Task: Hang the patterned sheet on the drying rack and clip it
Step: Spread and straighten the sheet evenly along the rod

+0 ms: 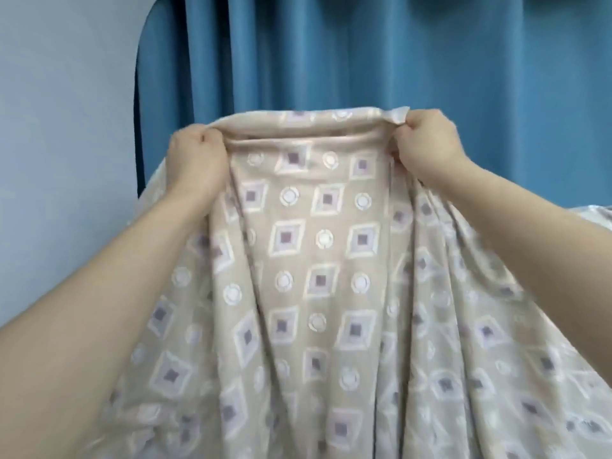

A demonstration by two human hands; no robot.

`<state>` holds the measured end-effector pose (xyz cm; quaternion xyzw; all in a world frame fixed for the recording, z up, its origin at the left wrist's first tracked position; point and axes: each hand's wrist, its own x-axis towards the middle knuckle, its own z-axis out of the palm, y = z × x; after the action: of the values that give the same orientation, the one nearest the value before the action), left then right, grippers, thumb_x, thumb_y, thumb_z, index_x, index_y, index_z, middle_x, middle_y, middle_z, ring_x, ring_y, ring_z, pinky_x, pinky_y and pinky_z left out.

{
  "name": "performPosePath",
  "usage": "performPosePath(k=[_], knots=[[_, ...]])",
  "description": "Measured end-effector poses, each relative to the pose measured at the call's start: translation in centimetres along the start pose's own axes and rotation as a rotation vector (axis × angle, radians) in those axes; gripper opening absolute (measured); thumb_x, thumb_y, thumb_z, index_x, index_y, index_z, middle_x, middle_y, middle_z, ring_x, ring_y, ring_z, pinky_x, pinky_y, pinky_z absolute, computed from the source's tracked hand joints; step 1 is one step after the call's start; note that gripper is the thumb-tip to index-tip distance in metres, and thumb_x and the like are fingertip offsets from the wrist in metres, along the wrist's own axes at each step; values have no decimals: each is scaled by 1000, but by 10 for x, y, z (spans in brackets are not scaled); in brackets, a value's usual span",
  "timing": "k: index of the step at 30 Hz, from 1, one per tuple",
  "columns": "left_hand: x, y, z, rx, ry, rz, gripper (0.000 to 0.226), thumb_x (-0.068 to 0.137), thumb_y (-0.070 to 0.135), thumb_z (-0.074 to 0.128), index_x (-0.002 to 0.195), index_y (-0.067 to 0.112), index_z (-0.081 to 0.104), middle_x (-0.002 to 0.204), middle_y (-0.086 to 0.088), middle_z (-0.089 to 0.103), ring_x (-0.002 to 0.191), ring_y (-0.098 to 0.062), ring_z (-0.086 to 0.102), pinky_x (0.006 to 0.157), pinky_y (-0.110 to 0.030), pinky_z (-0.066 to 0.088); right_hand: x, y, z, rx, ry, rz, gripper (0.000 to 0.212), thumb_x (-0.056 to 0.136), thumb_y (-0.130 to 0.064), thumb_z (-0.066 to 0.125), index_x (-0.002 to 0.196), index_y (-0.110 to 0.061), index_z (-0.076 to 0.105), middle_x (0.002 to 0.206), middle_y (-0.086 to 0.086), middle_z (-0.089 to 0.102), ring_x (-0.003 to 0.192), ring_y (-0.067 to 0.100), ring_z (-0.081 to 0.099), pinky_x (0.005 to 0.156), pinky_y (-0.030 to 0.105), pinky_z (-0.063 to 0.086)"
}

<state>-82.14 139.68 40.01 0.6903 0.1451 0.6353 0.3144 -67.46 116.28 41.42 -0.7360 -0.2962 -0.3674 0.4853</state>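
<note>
Both up high: left hand and right hand clenched on soft beige diamond-and-circle patterned sheet, pleated blue curtain beyond.

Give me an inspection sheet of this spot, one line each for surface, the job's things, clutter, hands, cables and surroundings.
Surface: nothing seen; no table or floor in view.
Job's things: patterned sheet, beige with diamonds and circles, held up by its top edge, bunched between the hands and falling in folds below. Drying rack: nothing seen. Clips: nothing seen.
Clutter: nothing seen.
Hands: left hand shut on the sheet's top edge at the left; right hand shut on the top edge at the right, a corner sticking up from its grip.
Cables: nothing seen.
Surroundings: blue curtain hanging behind the sheet; pale wall to the left of it.
</note>
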Motion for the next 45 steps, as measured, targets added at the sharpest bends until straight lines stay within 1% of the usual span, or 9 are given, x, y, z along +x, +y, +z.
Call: performPosePath(k=[5,10,14,16,23,30,34,38,45], knots=[[47,-44,30,726,-223,-39,49,92,38,36,119,6,61,125,-19,59,116,-39,54,95,-43,44,28,-11,35,-250,-86,-353,28,95,-13,41,109,-8,65,118,13,65,111,30,57,96,32,39],[35,-43,19,1107,-1142,-368,47,56,46,71,95,19,74,94,1,76,83,-20,72,73,-30,53,-2,-3,77,-785,-972,73,29,95,-43,47,99,-19,63,110,-5,63,96,21,62,91,35,46],[21,-33,-4,820,-682,-96,29,83,37,49,85,13,65,92,-3,73,84,-23,65,77,-34,52,-16,-21,64,-791,-1212,108,18,88,-30,63,89,-13,70,93,5,72,73,21,65,70,29,51],[0,-27,-20,584,-406,66,37,89,42,38,84,12,60,78,0,71,81,-23,64,76,-35,51,-23,-27,62,-782,-1173,-25,17,84,-30,66,91,-16,72,93,1,73,75,20,67,68,29,53],[-85,-55,-57,878,-351,578,56,83,66,33,114,22,50,109,1,52,106,-26,47,97,-38,27,-38,-44,59,-502,-553,-238,48,93,-53,41,77,-14,66,79,5,65,80,26,61,66,32,45],[-96,-98,-81,629,-173,417,70,86,51,43,144,15,29,147,-9,26,142,-26,19,119,-50,7,-112,-87,74,-529,-568,-577,42,94,-58,37,99,-20,50,94,1,57,82,25,50,66,34,37],[-108,-123,-112,382,-25,130,55,87,15,52,138,9,33,136,-8,36,126,-23,35,109,-35,29,-128,-87,113,-587,-410,-740,51,93,-58,36,121,-16,45,113,7,54,101,30,52,81,40,36],[-114,-155,-130,498,-39,-23,17,94,23,48,107,13,42,105,-4,52,90,-27,53,74,-36,40,-139,-98,152,-539,-199,-824,45,94,-48,44,119,-12,50,106,10,54,94,31,50,79,40,34],[-108,-170,-136,631,-38,114,3,99,11,35,97,10,35,69,-5,49,60,-30,46,52,-36,28,-137,-110,192,-503,-85,-753,27,86,-18,60,113,-18,59,90,5,58,77,29,52,72,37,33]])
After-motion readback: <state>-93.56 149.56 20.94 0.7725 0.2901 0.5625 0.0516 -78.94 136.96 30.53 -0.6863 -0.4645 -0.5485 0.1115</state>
